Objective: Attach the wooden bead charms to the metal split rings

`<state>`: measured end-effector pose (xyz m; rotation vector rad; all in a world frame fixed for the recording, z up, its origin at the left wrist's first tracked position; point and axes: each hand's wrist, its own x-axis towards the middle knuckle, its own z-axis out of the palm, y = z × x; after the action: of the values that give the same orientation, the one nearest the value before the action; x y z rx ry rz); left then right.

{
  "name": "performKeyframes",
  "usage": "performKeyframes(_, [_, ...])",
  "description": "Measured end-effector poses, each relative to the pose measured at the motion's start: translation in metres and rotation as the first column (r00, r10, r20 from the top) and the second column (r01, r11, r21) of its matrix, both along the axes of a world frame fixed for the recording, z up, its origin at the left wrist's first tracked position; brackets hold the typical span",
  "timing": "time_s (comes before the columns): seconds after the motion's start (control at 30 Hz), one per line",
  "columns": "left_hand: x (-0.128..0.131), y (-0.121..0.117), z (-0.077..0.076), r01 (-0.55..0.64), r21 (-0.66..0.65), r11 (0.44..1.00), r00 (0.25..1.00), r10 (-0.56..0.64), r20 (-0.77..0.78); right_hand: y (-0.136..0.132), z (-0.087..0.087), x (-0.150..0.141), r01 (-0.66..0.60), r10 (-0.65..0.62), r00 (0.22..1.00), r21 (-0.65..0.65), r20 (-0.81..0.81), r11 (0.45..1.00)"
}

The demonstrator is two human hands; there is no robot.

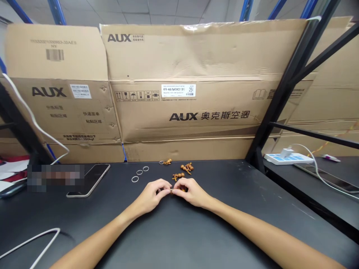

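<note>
My left hand [155, 195] and my right hand [192, 192] meet fingertip to fingertip just above the dark tabletop. Between them is a small silvery piece, apparently a key ring [171, 189], pinched by my left thumb and fingers and mostly covered. Brown bits of a gourd charm [184, 190] show under my right fingers, which are closed on it. Beyond my hands lie two more brown gourd charms, one nearer [178, 176] and one farther [187, 168]. A charm with a ring attached [167, 161] rests near the cardboard. Three loose key rings [139, 172] lie to the left.
A phone [89, 181] lies on the left of the table [174, 239], with a white cable [46, 233] nearer the front. Large cardboard boxes [185, 130] wall off the back. On the right stand a black metal frame [276, 104] and a white power strip [288, 159].
</note>
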<state>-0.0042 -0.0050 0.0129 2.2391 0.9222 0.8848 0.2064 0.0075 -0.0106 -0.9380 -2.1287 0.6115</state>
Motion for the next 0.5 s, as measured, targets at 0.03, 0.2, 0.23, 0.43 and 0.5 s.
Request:
performKeyframes(0.03, [-0.0008,0.0014,0.0002,-0.005,-0.015,1.000,1.000,0.005,0.004,0.0002,0.0001,0.0000,-0.005,0.005,1.000,0.012,0.005,1.000])
performKeyframes(0.2, [-0.0040,0.0066,-0.0001,-0.012,-0.075,0.997,1.000,0.012,0.003,-0.0005,0.0011,-0.0014,-0.049,0.045,0.998,0.115,0.036,0.992])
performKeyframes(0.23, [-0.0042,0.0067,-0.0001,-0.006,-0.081,0.997,1.000,0.006,0.004,-0.0007,0.0011,-0.0017,-0.049,0.043,0.998,0.143,0.045,0.988])
performKeyframes(0.43, [-0.0004,0.0005,0.0010,0.012,-0.067,0.998,0.999,-0.015,-0.039,-0.0036,-0.0007,-0.0029,-0.011,-0.029,0.994,0.352,0.109,0.936])
performKeyframes(0.5, [0.0015,-0.0019,0.0007,-0.008,-0.042,0.999,0.998,0.005,-0.063,-0.0051,-0.0019,-0.0034,-0.041,-0.042,0.983,0.439,0.179,0.897])
